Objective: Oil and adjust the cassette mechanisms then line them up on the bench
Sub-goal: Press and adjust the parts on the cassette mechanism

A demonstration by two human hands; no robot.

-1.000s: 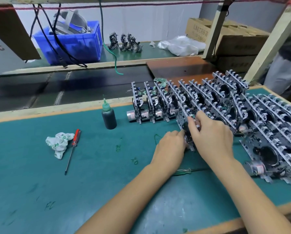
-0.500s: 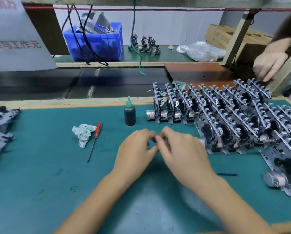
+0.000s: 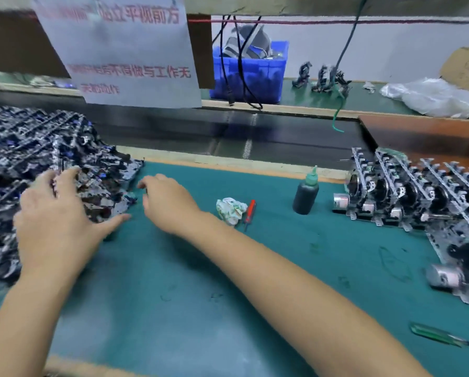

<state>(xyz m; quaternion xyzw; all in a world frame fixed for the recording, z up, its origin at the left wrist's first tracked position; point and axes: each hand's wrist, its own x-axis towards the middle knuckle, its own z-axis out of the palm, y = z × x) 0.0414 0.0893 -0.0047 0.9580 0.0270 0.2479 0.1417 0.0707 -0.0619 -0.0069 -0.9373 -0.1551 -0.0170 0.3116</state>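
A heap of loose cassette mechanisms (image 3: 37, 159) lies at the left of the green bench mat (image 3: 187, 281). My left hand (image 3: 56, 219) is spread over the heap's near edge, fingers straight, thumb on the mat. Just right of the heap, my right hand (image 3: 165, 202) hovers with fingers loosely bent toward it and nothing in them. Rows of mechanisms standing on edge (image 3: 418, 194) fill the right side. A dark oil bottle with a green nozzle (image 3: 306, 193) stands left of those rows.
A crumpled rag (image 3: 231, 210) and a red-handled screwdriver (image 3: 249, 213) lie mid-mat. A green-handled screwdriver (image 3: 439, 338) lies at the lower right. A dark conveyor belt (image 3: 227, 137) runs behind the mat. A blue crate (image 3: 251, 74), plastic bag (image 3: 431, 96) and hanging paper sign (image 3: 119, 50) sit beyond.
Both hands left the standing rows at the right and swung left across the mat to the loose heap. The view turned left with them.
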